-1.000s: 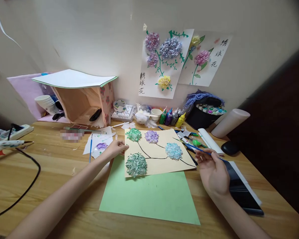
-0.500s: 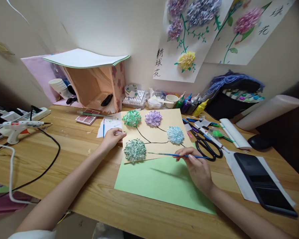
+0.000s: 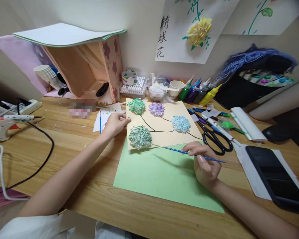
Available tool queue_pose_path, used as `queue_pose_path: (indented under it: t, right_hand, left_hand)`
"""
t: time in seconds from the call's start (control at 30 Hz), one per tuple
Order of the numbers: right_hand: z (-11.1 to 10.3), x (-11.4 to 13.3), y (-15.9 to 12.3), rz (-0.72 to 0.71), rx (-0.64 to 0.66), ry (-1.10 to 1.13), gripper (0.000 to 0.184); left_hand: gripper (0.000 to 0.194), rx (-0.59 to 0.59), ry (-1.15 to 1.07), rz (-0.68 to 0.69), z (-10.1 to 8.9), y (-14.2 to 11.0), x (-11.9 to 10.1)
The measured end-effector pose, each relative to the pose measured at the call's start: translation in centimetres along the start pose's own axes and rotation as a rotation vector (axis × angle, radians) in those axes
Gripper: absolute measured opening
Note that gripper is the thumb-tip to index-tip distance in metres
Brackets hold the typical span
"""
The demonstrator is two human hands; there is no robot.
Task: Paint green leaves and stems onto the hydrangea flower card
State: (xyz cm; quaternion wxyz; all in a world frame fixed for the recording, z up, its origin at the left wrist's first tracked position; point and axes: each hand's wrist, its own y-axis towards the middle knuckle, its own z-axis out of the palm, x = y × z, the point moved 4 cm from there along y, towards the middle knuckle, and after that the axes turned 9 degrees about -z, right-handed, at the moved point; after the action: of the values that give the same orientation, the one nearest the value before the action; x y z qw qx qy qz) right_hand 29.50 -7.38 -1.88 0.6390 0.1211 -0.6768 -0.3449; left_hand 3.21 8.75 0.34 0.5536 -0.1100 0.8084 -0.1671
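Note:
My left hand pinches the left edge of a beige card between thumb and fingers. Several puffy paper flowers stand out on the card: a bright green one, a purple one, a light blue one and a dark green one. Thin dark stems link them. In my right hand is a slim blue paintbrush, gripped like a pen. Its tip lies just right of the dark green flower, by the card's lower edge. Beneath the card lies a light green sheet.
Black scissors, pens and a phone lie to the right. Paint bottles, a paper cup and an open box line the wall. A glue gun with cables sits at left.
The camera view has shifted and come closer. My right hand sits lower relative to the card, and the brush slants more, its handle end dropping. My left hand keeps its hold on the card.

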Motion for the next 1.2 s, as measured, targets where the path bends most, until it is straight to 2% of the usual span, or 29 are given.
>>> queue_pose_path:
  t: [0.2, 0.37, 0.53, 0.63, 0.7, 0.77, 0.87, 0.93, 1.03, 1.2]
  right_hand:
    - [-0.2, 0.0, 0.2, 0.055, -0.054, 0.025, 0.014]
    - [-0.3, 0.0, 0.1, 0.084, -0.067, 0.051, 0.012]
    - [-0.1, 0.0, 0.3, 0.117, -0.039, 0.086, 0.013]
    - [0.2, -0.1, 0.5, 0.160, -0.037, 0.106, 0.015]
    - [0.5, -0.4, 0.6, 0.197, -0.048, 0.126, 0.018]
    - [0.9, -0.7, 0.6, 0.233, -0.040, 0.141, 0.020]
    - [1.8, -1.3, 0.8, 0.273, 0.007, 0.135, 0.022]
    - [2.5, -1.7, 1.1, 0.295, 0.022, 0.123, 0.022]
    - [3.5, -2.3, 1.8, 0.296, 0.015, 0.113, 0.021]
    - [4.1, -2.8, 2.4, 0.171, -0.011, 0.044, 0.015]
  left_hand:
    - [0.019, 0.171, 0.023, -0.132, 0.3, 2.4, -1.4]
    - [0.027, 0.266, 0.025, -0.193, -0.3, 3.2, -2.0]
    - [0.059, 0.423, -0.291, -0.147, -2.2, 2.6, -2.5]
    - [0.073, 0.511, -0.572, 0.009, -3.4, 0.5, -3.2]
    - [0.073, 0.499, -0.730, 0.107, -4.1, -1.4, -3.4]
    - [0.067, 0.434, -0.842, 0.137, -4.6, -3.1, -3.3]
    - [0.052, 0.322, -1.053, 0.162, -5.3, -4.8, -2.7]
    - [0.039, 0.294, -1.170, 0.202, -5.9, -5.4, -2.4]
    - [0.031, 0.287, -1.190, 0.237, -6.5, -5.8, -2.1]
    - [0.037, 0.253, -1.099, 0.214, -6.7, -5.0, -1.2]
